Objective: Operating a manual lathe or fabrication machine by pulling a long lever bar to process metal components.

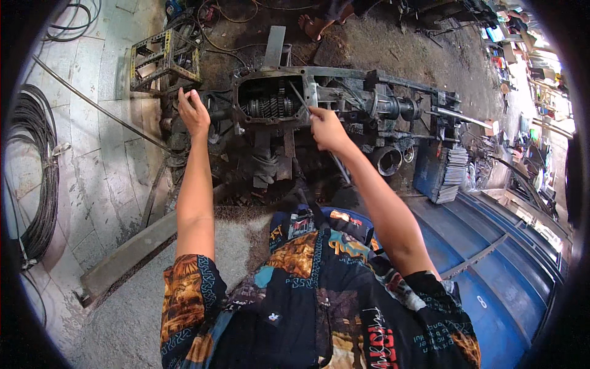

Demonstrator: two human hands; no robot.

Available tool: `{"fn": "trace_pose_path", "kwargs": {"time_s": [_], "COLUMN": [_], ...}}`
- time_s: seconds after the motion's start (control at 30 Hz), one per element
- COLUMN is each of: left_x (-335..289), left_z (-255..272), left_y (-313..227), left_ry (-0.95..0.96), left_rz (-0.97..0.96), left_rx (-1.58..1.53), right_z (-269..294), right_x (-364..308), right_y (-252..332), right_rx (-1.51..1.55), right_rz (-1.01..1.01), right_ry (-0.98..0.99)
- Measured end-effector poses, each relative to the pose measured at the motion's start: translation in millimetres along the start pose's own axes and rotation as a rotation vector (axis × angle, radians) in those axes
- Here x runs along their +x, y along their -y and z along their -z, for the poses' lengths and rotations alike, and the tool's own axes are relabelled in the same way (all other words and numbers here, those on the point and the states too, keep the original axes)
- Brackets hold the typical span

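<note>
In front of me lies an open gearbox housing [274, 72], long and dark with grease. Inside it sits a row of toothed gears [270, 107]. My right hand [329, 128] is closed around a thin metal rod [298, 94] at the housing's right rim. The rod slants up and left, its far end over the housing's opening. Left of the housing, beside the input shaft end [218, 114], my left hand [194, 112] is raised with its fingers stretched out. I see nothing held in it.
A yellow-and-black metal frame [150, 61] stands at the far left. A coil of black cable [34, 172] lies on the left tiles. A blue stack of metal plates [439, 172] and a blue panel [485, 277] are at the right. Another person's foot [310, 27] shows at the top.
</note>
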State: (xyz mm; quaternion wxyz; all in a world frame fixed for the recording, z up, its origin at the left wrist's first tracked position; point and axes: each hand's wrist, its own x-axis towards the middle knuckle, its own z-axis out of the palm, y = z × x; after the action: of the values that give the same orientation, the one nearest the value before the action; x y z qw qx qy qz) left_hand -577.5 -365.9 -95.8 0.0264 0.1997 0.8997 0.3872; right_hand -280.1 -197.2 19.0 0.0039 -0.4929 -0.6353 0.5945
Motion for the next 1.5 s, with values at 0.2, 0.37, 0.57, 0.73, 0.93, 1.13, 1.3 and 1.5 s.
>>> {"fn": "trace_pose_path", "kwargs": {"time_s": [0.2,0.37,0.57,0.73,0.93,1.13,1.3,1.5], "left_x": [-2.9,-8.2,-4.1,4.6,5.7,-9.4,-33.0,-28.8], "left_z": [6.9,5.5,0.6,-4.5,2.1,21.2,4.3,5.6], "left_y": [-7.6,-8.2,-1.6,-4.9,-9.2,17.5,18.9,8.6], "left_ry": [0.011,-0.001,-0.011,0.005,-0.122,-0.266,-0.121,-0.252], "left_rz": [0.092,0.070,-0.018,0.036,0.028,0.293,0.139,0.101], "left_rx": [-0.281,-0.116,0.121,0.357,0.236,-0.371,-0.193,0.078], "right_z": [-12.5,-27.5,-52.7,-73.5,-91.7,-88.3,-94.4,-94.2], "right_x": [-33.7,-20.2,-26.9,-30.7,-24.8,-24.2,-33.0,-36.7], "right_y": [9.3,6.7,16.2,29.7,27.3,12.1,7.4,9.3], "right_rx": [0.746,1.173,1.458,1.576,1.636,1.593,1.508,1.543], "right_rz": [-0.506,-0.729,-0.711,-0.671,-0.638,-0.607,-0.604,-0.608], "right_ry": [0.261,0.237,0.118,-0.035,-0.030,-0.002,0.001,-0.005]}}
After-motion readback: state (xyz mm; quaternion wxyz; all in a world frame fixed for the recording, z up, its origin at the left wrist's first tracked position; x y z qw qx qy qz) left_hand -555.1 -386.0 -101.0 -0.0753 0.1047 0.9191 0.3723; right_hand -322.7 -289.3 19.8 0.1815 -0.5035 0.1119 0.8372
